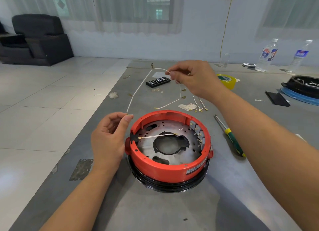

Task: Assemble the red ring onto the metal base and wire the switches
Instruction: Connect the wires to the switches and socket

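No text can be read with certainty. The red ring (170,159) carries a small white sticker (195,170) on its near outer wall with rows of fine print, too small to make out. The left bottle (266,55) has a white, blue and red label (268,54) with characters that are blurred. The right bottle (299,57) wears a blue label (301,54) with white characters, also unreadable. The yellow tape roll (227,81) shows a green and white printed disc (224,78) in its core, with no legible letters. The black case (158,82) shows white markings in rows, not readable as text.
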Demonstrator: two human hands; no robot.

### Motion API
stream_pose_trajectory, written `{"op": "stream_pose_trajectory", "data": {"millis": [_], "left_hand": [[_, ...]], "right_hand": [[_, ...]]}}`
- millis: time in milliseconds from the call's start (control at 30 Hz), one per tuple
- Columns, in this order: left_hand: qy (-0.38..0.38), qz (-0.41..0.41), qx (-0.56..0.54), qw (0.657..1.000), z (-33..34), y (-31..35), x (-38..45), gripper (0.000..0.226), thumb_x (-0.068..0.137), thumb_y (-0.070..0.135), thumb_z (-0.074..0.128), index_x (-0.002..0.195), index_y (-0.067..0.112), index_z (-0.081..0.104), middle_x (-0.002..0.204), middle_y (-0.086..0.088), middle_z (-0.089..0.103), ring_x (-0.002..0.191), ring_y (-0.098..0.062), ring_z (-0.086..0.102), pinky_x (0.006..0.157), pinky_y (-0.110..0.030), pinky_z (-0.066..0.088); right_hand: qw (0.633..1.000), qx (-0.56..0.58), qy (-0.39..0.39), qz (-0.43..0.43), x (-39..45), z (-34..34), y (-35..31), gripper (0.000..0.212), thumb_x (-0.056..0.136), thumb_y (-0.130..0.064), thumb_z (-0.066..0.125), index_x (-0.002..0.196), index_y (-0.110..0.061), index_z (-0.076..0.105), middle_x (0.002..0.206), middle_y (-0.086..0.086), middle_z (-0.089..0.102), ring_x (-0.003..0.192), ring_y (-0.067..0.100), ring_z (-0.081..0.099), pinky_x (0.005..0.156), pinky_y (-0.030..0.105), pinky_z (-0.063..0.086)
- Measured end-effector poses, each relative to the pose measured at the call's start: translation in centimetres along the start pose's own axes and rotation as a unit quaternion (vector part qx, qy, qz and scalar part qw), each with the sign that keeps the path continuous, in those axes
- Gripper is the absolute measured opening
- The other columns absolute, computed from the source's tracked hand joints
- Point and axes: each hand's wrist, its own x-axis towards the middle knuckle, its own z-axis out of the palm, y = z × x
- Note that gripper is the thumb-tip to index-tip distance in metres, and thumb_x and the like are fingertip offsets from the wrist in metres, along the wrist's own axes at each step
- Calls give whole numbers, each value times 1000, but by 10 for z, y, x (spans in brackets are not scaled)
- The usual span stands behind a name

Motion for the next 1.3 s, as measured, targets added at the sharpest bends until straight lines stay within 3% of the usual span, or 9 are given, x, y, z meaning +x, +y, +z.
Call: {"op": "stream_pose_trajectory", "data": {"millis": [133,333,500,667,833,967,1067,1133,1300], "left_hand": [[13,13,17,1000,-1,2,-1,2,95,23,74,94,22,74,91,10,80,91,-1,74,80,-8,51],[11,6,36,999,-3,-1,-3,4,95,25,75,91,25,76,89,15,80,90,-2,75,79,-8,51],[5,-13,46,999,-1,-4,-7,6,93,27,78,88,25,78,83,11,80,80,-8,76,66,-11,54],[-19,-9,78,997,-3,-6,-9,4,92,31,79,89,30,79,85,13,79,87,-8,76,86,-41,62],[-54,29,112,992,-5,-5,-12,8,92,32,80,86,37,78,88,18,78,91,-3,74,87,-39,61],[-61,55,152,985,-7,-4,-13,12,93,32,78,86,40,76,90,26,75,93,-4,72,87,-48,61],[-57,62,165,983,-9,-4,-12,11,95,33,77,87,41,75,91,27,74,84,-16,75,82,-53,62],[-49,70,175,981,-9,-4,-12,13,95,33,76,87,43,74,91,30,73,78,-14,75,80,-50,62],[-65,168,243,953,-12,-5,-12,9,98,31,67,97,31,75,87,36,67,87,4,66,80,-11,49]], "right_hand": [[1000,2,1,10,5,-7,-13,12,97,-19,68,104,-19,78,83,-1,73,66,4,60,68,25,53],[976,-34,-143,162,-17,0,5,12,97,-17,65,101,-15,76,76,-3,75,55,-2,60,49,17,49],[956,-120,-198,178,-43,10,13,24,87,-17,58,101,-31,71,67,-13,73,60,7,68,57,18,46],[950,-135,-224,171,-61,7,15,17,92,-28,58,107,-36,62,69,-14,74,59,-1,64,62,25,46],[938,-181,-262,140,-76,8,12,9,97,-26,58,102,-31,64,63,-14,68,62,-5,59,59,20,41],[931,-264,-240,82,-84,15,14,15,99,-35,56,102,-26,67,76,-10,58,74,11,53,63,30,42],[927,-284,-238,62,-87,23,17,22,102,-37,53,110,-25,69,96,-1,71,101,25,63,82,34,51],[931,-288,-219,53,-86,28,19,24,103,-35,52,115,-26,71,106,2,74,120,28,59,89,31,44],[925,-318,-202,45,-80,34,20,28,102,-35,50,119,-30,72,110,8,68,107,33,63,88,36,50]]}}
